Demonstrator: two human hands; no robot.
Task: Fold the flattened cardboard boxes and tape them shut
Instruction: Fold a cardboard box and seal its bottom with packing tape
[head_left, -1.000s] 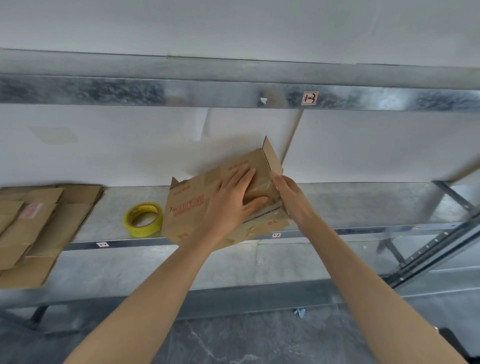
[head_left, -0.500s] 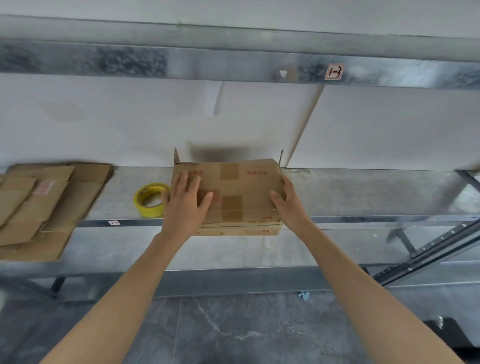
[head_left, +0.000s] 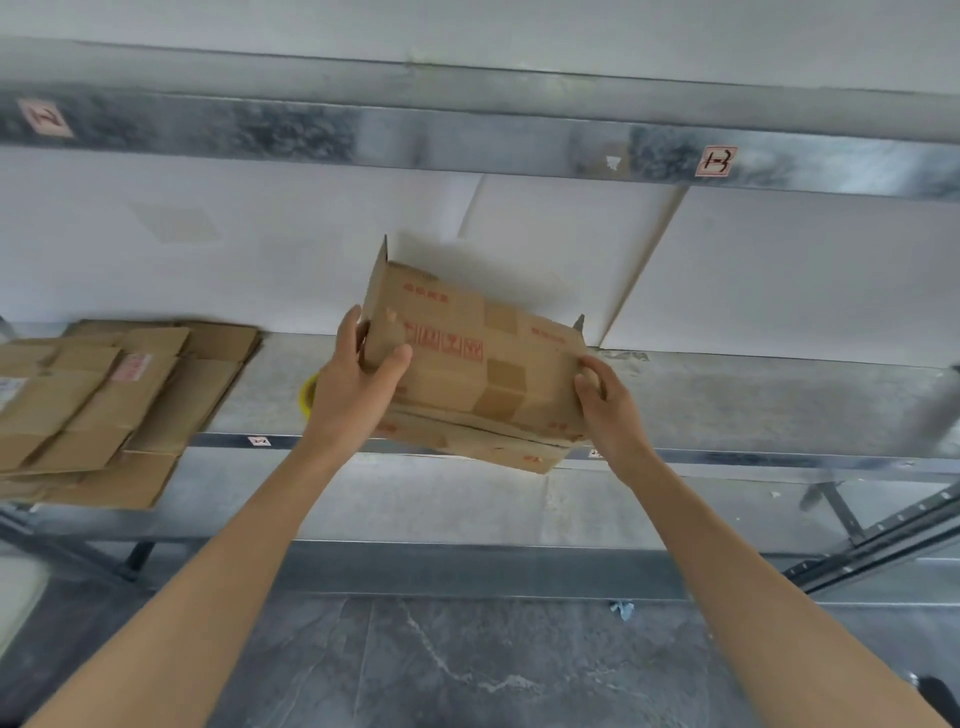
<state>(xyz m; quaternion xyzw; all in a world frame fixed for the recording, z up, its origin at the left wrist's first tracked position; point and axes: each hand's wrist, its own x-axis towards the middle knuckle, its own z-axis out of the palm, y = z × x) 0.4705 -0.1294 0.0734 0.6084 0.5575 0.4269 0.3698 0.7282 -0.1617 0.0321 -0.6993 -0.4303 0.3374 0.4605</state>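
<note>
Both hands are on the box, one at each end. The left hand (head_left: 358, 384) grips the box's (head_left: 483, 374) higher left end, thumb across the near face and fingers wrapped round the back. The right hand (head_left: 605, 402) clamps the lower right corner, fingers curled onto the edge. So the hands are well apart, with the whole box between them.

The box is tilted, left end up and right end down. A flap sticks up at each far corner, and there's a dark seam along the near bottom edge where the flaps meet. It's held over the front lip of the metal shelf (head_left: 753, 400); can't tell if any corner touches it.

Just left of the box, mostly hidden behind the left hand, a sliver of the yellow tape roll (head_left: 307, 397) peeks out. Further left is a messy stack of flattened boxes (head_left: 109, 400), hanging over the shelf's front edge. To the right of the box the shelf top is bare metal.

Behind the box is a white wall (head_left: 260, 249), above it a galvanised beam (head_left: 467, 140) with a small red-marked label (head_left: 718, 161). Below the box is a grey marbled floor (head_left: 467, 665) with a little blue scrap (head_left: 622, 609).
</note>
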